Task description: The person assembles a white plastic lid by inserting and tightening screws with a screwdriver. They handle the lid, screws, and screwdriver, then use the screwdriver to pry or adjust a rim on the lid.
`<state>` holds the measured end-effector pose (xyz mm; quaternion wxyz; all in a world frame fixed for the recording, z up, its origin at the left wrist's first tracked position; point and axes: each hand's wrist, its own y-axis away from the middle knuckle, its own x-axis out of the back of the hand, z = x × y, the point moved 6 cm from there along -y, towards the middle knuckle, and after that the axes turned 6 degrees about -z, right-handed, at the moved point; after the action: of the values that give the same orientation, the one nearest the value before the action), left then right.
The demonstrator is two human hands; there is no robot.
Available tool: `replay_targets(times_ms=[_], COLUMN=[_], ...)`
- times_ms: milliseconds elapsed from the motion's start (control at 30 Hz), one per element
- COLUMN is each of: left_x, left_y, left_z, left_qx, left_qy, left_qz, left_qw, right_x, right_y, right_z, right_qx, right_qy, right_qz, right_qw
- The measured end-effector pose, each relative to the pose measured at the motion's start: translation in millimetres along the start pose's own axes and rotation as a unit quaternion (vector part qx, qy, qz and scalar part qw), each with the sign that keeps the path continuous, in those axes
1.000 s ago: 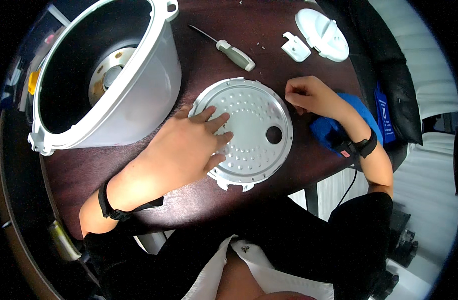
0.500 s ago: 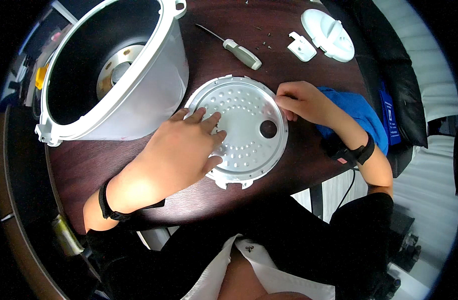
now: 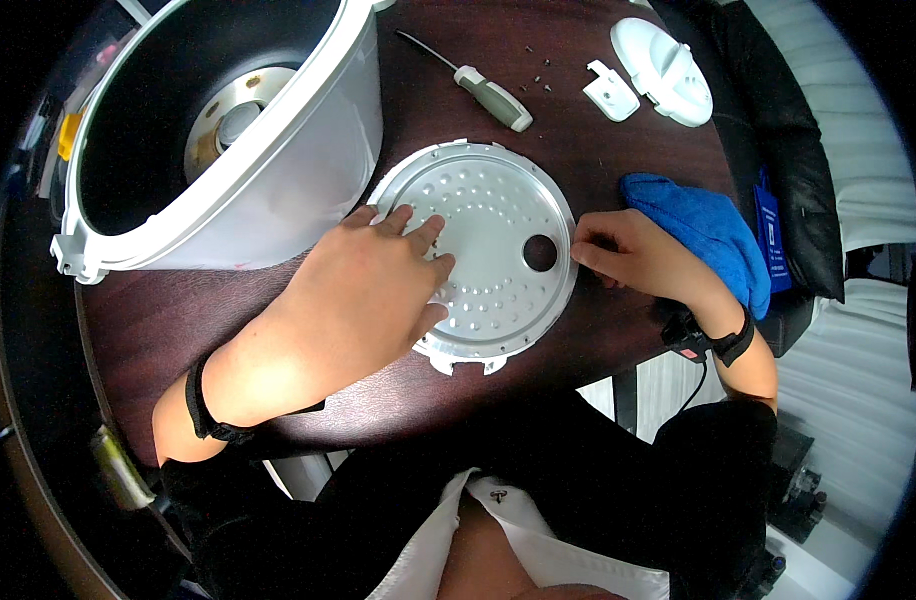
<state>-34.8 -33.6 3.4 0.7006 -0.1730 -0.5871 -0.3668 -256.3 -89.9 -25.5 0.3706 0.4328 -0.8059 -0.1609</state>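
Observation:
A round silver lid plate (image 3: 488, 230), dotted with raised bumps and pierced by one hole, lies on the table in front of me. Its pale rim has small notches and tabs. My left hand (image 3: 363, 285) rests on the plate's left part, fingers spread. At the right edge, beside the hole, my right hand (image 3: 628, 250) is closed with thumb and fingertips at the rim; their exact grip is partly hidden. The white rice cooker body (image 3: 278, 190) stands tilted at the far left, its dark inside and round heating plate (image 3: 213, 125) showing.
Beyond the plate lies a grey-and-white screwdriver (image 3: 493, 100), with several small screws (image 3: 540, 78) nearby. A small white plastic piece (image 3: 611, 95) and a white oval cover (image 3: 663, 72) sit at the far right. A blue cloth (image 3: 693, 230) lies beyond my right wrist.
My right hand has slid along the plate's right rim toward me, from above the hole to beside it. My left hand stays spread on the plate. The view has shifted slightly.

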Motion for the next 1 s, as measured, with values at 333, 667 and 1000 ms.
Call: replay_targets(times_ms=[333, 667, 1000], left_x=[-1.9, -2.6, -0.5], left_y=[-0.2, 0.7, 1.4], left_z=[-1.1, 0.2, 0.5], left_qx=[0.001, -0.001, -0.001], left_qy=[-0.007, -0.013, -0.003], left_qz=[-0.007, 0.004, 0.008], left_qw=[1.0, 1.0, 1.0], right_x=[0.9, 0.5, -7.8], right_y=[2.3, 9.0, 12.7], right_z=[-3.3, -13.6, -22.0], right_qx=[0.032, -0.003, 0.055], right_qy=[0.109, 0.189, 0.304], right_qz=[0.064, 0.094, 0.144], right_qw=[0.991, 0.977, 0.94])
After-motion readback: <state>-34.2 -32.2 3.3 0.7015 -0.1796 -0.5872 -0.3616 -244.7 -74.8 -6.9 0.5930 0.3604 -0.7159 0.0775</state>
